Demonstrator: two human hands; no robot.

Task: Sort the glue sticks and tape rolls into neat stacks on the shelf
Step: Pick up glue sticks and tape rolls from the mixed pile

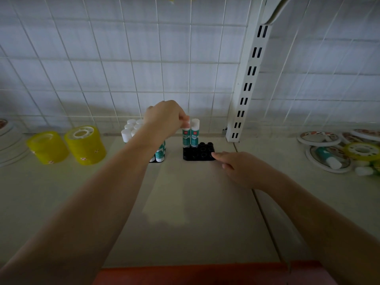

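Pinching the white cap of a glue stick (186, 134) from above, the left hand (164, 118) reaches across the shelf (185, 202), fingers curled down, knuckles up, forearm stretched forward from the lower left. The stick stands upright at the back left corner of a black tray (199, 153), touching a second stick (195, 132) just to its right; the tray's other round sockets show dark. The right hand (238, 167) lies low on the shelf, fingers loosely bent and holding nothing, one fingertip (214, 155) touching the tray's front right corner, its arm coming in from the lower right. Behind the left wrist, a full block of sticks (131, 128) stands with white caps up. Farther left, two stacks of yellow tape (85, 144) sit side by side. At the right edge, paper plates (318, 138) hold a lying glue stick (328, 158) and a yellow tape roll (362, 151). A wire grid (123, 58) backs the shelf.
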